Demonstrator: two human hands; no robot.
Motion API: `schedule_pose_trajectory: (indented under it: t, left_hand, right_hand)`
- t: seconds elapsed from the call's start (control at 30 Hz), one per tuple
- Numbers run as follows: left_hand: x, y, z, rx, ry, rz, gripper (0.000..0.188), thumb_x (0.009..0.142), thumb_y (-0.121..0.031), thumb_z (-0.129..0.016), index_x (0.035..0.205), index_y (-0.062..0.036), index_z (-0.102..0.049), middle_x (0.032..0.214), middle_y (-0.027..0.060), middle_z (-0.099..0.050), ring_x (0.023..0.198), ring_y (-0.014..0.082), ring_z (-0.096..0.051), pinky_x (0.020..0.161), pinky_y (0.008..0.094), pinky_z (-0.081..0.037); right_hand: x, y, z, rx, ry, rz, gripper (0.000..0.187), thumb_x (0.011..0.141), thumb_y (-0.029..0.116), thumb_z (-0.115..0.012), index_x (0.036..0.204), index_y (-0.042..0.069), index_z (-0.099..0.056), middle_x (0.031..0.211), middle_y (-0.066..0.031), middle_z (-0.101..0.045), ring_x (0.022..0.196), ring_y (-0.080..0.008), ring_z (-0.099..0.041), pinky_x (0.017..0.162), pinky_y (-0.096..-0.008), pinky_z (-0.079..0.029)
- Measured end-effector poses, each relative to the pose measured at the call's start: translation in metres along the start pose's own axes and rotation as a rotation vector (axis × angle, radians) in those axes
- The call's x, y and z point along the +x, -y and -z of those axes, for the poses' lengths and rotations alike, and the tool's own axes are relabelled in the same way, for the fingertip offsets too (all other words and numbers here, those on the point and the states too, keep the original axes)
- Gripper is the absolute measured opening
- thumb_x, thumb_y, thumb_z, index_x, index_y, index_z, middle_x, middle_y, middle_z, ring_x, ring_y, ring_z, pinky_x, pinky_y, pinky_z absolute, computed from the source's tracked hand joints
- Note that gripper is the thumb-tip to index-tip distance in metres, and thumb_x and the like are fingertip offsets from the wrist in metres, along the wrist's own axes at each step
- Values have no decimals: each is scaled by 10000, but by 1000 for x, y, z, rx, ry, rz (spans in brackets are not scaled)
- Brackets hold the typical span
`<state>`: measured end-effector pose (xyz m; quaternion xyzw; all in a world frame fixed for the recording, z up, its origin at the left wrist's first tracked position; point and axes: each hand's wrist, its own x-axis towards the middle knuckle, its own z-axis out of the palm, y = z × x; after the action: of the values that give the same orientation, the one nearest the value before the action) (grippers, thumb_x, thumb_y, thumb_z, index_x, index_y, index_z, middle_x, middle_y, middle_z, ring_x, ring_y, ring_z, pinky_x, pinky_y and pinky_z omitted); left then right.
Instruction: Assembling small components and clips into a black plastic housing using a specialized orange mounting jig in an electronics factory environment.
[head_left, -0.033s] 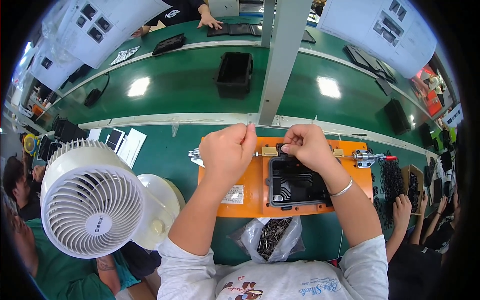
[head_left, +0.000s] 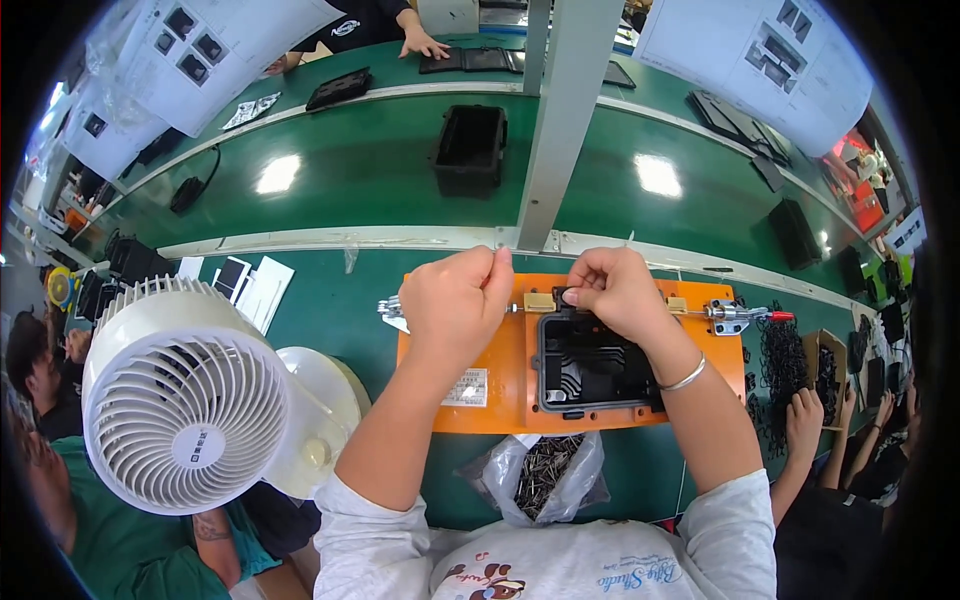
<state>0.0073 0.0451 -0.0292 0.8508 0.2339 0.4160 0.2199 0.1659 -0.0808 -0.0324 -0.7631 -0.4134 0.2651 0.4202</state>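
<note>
Lying under the right hand [head_left: 618, 292], which pinches its far rim, a black rectangular housing [head_left: 600, 368] sits on the orange clamping fixture [head_left: 715, 372]; the left hand [head_left: 455, 300], apart leftward, curls into a fist, any contents hidden.

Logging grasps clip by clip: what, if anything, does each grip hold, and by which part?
The right grip is at the case's far edge; whether it holds anything cannot be told. The left grip is closed, its inside hidden.
</note>
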Motion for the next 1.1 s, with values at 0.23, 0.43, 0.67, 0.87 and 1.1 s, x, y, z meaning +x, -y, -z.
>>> schedule_pose_trajectory:
  t: [0.23, 0.43, 0.67, 0.87, 1.1]
  left_hand:
    - [4, 14, 28, -543, -209, 192, 326, 949, -243, -522, 680, -59, -508, 522, -9, -436, 444, 98, -418, 419, 265, -320]
    - [10, 74, 62, -618, -818, 595, 250, 1007, -242, -379, 1115, -44, -485, 867, 44, -480, 704, 100, -462, 596, 232, -414]
    - [-41, 35, 42, 313, -174, 49, 194, 829, -126, -637, 944, -19, -522, 947, 158, -537, 882, 312, -552, 759, 441, -419]
    - [-54, -42, 13, 139, 592, 128, 365, 802, -354, -636, 782, 3, -564, 727, 162, -604, 699, 367, -600, 622, 428, -479]
    - [-47, -93, 45, -68, 466, 66, 288, 802, -265, -617, 702, -17, -510, 635, 159, -572, 574, 362, -574, 520, 461, -438]
  right_hand:
    - [-3, -7, 7, 135, 28, 27, 97, 728, 1, -717, 721, -16, -622, 635, -34, -597, 586, -88, -544, 563, -227, -454]
    - [-7, -7, 14, 78, 14, 22, 135, 741, 48, -726, 805, -10, -621, 673, -47, -606, 601, -97, -556, 573, -234, -459]
    - [-91, -7, 66, -270, -300, 170, 317, 701, 116, -780, 857, 0, -529, 624, -14, -549, 569, -91, -524, 532, -236, -418]
    - [-121, -30, 59, -534, -354, -14, 369, 640, 132, -799, 783, 22, -477, 545, -61, -498, 482, -140, -483, 476, -265, -388]
    - [-135, -25, 82, -68, -375, 82, 190, 771, 22, -694, 748, -13, -509, 628, 24, -480, 594, -18, -403, 504, -181, -341]
